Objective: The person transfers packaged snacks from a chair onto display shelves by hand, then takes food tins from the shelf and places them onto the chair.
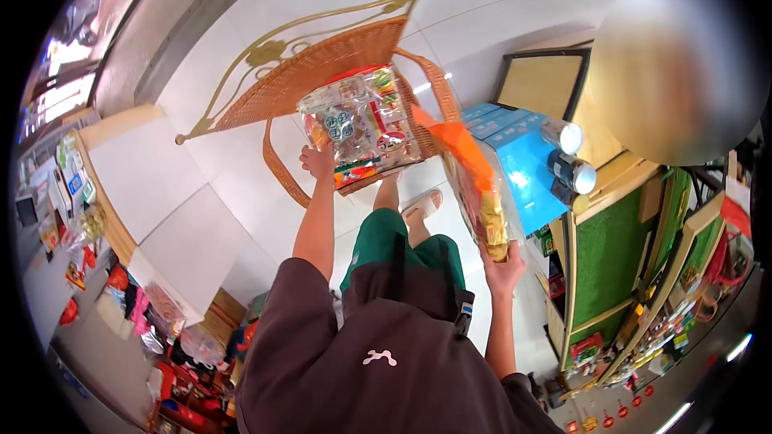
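A wicker chair point(322, 72) with a gold metal frame stands in front of me, its seat piled with clear plastic packages point(346, 130). My left hand point(318, 161) is at the near left edge of that pile, fingers bent; whether it grips a package I cannot tell. On the right, my right hand point(503, 272) holds the lower end of a clear plastic package with gold contents point(493, 223). An orange strip point(462, 149) lies along that package's upper part, which is beside the chair's right armrest point(430, 72).
Right of the held package is a blue box point(515, 165) with cans point(575, 173) beside it. Green-backed shelving point(607, 273) stands farther right. A white-topped counter point(145, 177) is at left, with cluttered goods point(181, 345) below. A large blurred round shape covers the upper right.
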{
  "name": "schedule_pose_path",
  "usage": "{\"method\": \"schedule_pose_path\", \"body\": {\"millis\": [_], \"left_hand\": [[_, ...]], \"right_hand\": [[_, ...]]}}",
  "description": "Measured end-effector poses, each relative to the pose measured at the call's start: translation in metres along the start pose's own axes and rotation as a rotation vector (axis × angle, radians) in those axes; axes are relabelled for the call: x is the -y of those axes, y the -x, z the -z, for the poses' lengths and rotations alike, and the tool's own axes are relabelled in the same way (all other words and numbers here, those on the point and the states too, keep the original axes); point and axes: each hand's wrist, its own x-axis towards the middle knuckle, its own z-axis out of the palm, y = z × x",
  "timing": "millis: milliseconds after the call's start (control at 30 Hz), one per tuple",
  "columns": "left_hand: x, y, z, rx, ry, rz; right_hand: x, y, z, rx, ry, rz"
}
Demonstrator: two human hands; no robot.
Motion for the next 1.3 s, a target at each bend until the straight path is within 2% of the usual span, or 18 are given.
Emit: {"method": "schedule_pose_path", "body": {"millis": [67,100,133,200,333,400,467,533,600,667,733,767,900,1000,1067,1100,1200,1300], "left_hand": [[0.006,0.001,-0.005,0.027,-0.038,-0.422],[0.004,0.015,0.001,-0.047,-0.104,-0.679],[-0.007,0.036,0.015,-0.053,-0.097,-0.719],[-0.03,0.096,0.053,0.042,-0.057,-1.152],[-0.021,0.178,0.039,0.233,0.095,-1.277],[-0.017,0.233,0.03,0.378,0.279,-1.182],[-0.003,0.256,0.008,0.627,0.185,-1.033],[0.003,0.313,0.006,0.955,0.49,-0.44],[0.009,0.344,0.005,1.253,0.348,-0.499],[0.013,0.388,0.0,1.416,0.248,-0.539],[0.023,0.419,-0.027,1.448,0.259,-0.436],[0.026,0.416,-0.056,1.649,0.223,-0.476],[0.031,0.532,-0.051,1.918,0.173,-0.57],[0.047,0.608,-0.06,1.92,0.05,-0.786],[0.052,0.645,-0.065,1.991,-0.092,-0.69],[0.06,0.664,-0.067,2.023,-0.178,-0.674],[0.084,0.719,-0.08,2.084,-0.356,-0.632],[0.102,0.76,-0.088,2.073,-0.491,-0.827]], "right_hand": [[-0.004,0.014,0.017,-0.04,-0.008,0.005],[-0.005,0.023,0.028,-0.043,-0.06,-0.037],[-0.01,0.031,0.038,-0.051,-0.114,-0.076],[-0.025,0.052,0.059,-0.11,-0.141,-0.115],[-0.058,0.092,0.089,-0.182,-0.408,-0.208],[-0.077,0.107,0.1,-0.251,-0.405,-0.14],[-0.09,0.12,0.119,-0.343,-0.438,-0.067],[-0.108,0.141,0.134,-0.395,-0.438,-0.025],[-0.13,0.169,0.148,-0.487,-0.529,-0.031],[-0.158,0.201,0.166,-0.583,-0.598,-0.033],[-0.183,0.239,0.181,-0.59,-0.861,-0.138],[-0.197,0.257,0.189,-0.609,-0.912,-0.169],[-0.241,0.316,0.199,-0.789,-0.911,-0.335],[-0.271,0.353,0.192,-1.005,-0.985,-0.466],[-0.277,0.369,0.192,-1.185,-1.257,-0.533],[-0.288,0.379,0.185,-1.33,-1.102,-0.579],[-0.301,0.411,0.193,-1.489,-1.176,-0.696],[-0.31,0.422,0.191,-1.588,-1.189,-0.782]]}}
